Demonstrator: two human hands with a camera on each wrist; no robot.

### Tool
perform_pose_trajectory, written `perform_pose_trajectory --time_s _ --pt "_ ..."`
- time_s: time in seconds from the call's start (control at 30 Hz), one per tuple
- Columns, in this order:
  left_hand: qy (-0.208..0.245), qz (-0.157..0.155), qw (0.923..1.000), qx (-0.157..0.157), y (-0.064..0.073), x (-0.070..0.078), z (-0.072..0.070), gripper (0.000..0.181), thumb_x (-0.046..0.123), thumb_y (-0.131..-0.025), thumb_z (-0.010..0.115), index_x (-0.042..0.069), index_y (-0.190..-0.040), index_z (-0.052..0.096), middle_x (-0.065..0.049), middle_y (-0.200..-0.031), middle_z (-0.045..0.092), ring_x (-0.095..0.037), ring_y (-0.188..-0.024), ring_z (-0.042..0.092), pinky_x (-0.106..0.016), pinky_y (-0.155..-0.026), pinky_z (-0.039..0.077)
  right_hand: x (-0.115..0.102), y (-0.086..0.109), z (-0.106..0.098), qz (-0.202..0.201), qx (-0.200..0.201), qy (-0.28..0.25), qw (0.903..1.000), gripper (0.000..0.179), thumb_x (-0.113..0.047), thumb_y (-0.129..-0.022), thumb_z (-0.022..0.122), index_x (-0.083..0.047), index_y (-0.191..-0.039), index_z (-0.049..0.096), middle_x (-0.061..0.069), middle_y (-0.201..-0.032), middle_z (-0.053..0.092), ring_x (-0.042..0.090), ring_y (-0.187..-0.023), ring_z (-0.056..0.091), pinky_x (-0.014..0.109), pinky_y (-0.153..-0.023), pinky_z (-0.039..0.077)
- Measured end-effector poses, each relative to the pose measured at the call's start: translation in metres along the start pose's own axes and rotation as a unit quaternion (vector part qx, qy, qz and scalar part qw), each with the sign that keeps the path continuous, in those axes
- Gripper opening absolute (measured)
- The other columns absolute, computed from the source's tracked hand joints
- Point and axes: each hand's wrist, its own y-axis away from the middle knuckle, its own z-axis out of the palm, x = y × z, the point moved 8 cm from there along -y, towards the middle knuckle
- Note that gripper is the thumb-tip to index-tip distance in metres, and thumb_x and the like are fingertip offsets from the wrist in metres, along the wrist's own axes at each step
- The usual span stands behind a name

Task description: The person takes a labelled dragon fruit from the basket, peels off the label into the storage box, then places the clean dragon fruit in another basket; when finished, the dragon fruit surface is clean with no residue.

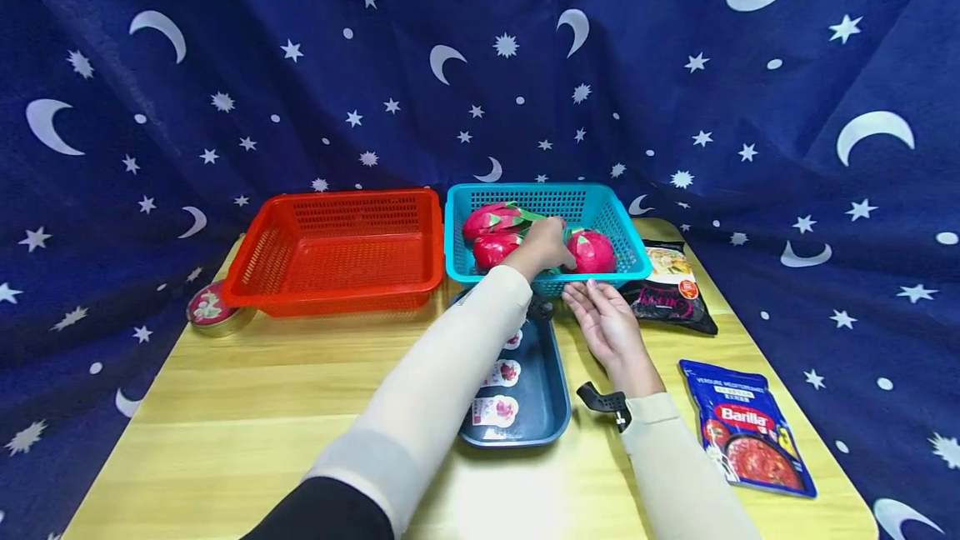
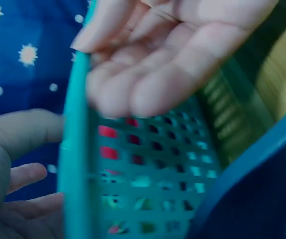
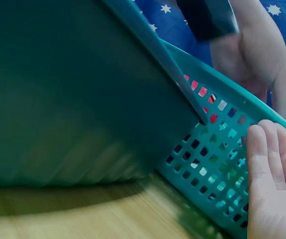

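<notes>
Red dragon fruits with green-tipped scales lie in the teal basket. My left hand reaches over its front rim, among the fruits, with the thumb beside the right-hand one. In the left wrist view that hand has its thumb straight and fingers spread; the fingertips are hidden behind the rim. Palm up, my right hand is at the basket's front side, fingers extended. The right wrist view has those fingers up against the rim. Below the left forearm, a dark blue tray holds several fruit-print labels.
A red basket stands at the back left, with a round tin by its corner. On the right lie a black food packet and a blue Barilla pouch. A starry blue curtain hangs behind the table.
</notes>
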Motion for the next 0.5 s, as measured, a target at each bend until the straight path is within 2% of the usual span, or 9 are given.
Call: perform_pose_trajectory --time_s 0.13,0.23,0.3,0.4,0.47,0.5 --pt "0.007 0.044 0.9990 0.000 0.009 0.010 -0.019 0.071 0.025 -0.088 0.089 0.010 -0.149 0.056 -0.006 -0.137 0.065 -0.021 -0.123 0.060 -0.027 -0.091 0.052 -0.003 -0.003 -0.001 -0.001 -0.006 0.003 1.0000 0.012 -0.003 -0.112 0.046 0.001 -0.107 0.057 0.019 -0.106 0.072 0.028 -0.105 0.073 0.040 -0.102 0.053" --pt "0.015 0.088 0.9959 0.013 0.026 0.017 -0.049 0.063 0.029 -0.093 0.084 0.011 -0.147 0.057 -0.007 -0.135 0.066 -0.021 -0.123 0.060 -0.029 -0.092 0.052 -0.007 -0.003 -0.002 -0.004 -0.011 0.006 0.9999 0.013 -0.002 -0.112 0.047 0.001 -0.105 0.058 0.019 -0.106 0.073 0.028 -0.105 0.073 0.040 -0.101 0.053" --pt "0.019 0.118 0.9924 0.026 0.042 0.018 -0.074 0.057 0.031 -0.096 0.081 0.011 -0.144 0.058 -0.007 -0.135 0.066 -0.021 -0.122 0.061 -0.030 -0.094 0.053 -0.011 -0.003 -0.004 -0.005 -0.013 0.010 0.9999 0.014 -0.002 -0.112 0.047 0.001 -0.104 0.058 0.019 -0.106 0.073 0.029 -0.105 0.073 0.041 -0.101 0.053" --pt "0.035 0.154 0.9862 0.050 0.070 0.007 -0.112 0.051 0.032 -0.098 0.079 0.010 -0.140 0.061 -0.007 -0.132 0.069 -0.020 -0.116 0.065 -0.030 -0.094 0.054 -0.021 -0.001 -0.006 -0.003 -0.010 0.047 0.9989 0.013 -0.002 -0.111 0.049 0.001 -0.104 0.060 0.019 -0.106 0.074 0.029 -0.105 0.073 0.042 -0.102 0.053" --pt "0.039 0.166 0.9824 0.076 0.090 -0.010 -0.137 0.047 0.032 -0.097 0.079 0.010 -0.136 0.064 -0.006 -0.130 0.070 -0.019 -0.112 0.066 -0.031 -0.093 0.055 -0.032 0.004 -0.007 -0.002 0.002 0.113 0.9936 0.011 -0.003 -0.110 0.052 0.003 -0.108 0.060 0.018 -0.106 0.075 0.028 -0.103 0.074 0.041 -0.100 0.054" --pt "0.039 0.169 0.9809 0.089 0.099 -0.021 -0.148 0.045 0.032 -0.097 0.079 0.009 -0.134 0.065 -0.006 -0.128 0.070 -0.019 -0.111 0.065 -0.032 -0.093 0.055 -0.039 0.007 -0.007 -0.002 0.011 0.156 0.9877 0.011 -0.004 -0.110 0.054 0.005 -0.112 0.060 0.017 -0.105 0.075 0.027 -0.101 0.075 0.040 -0.098 0.055"
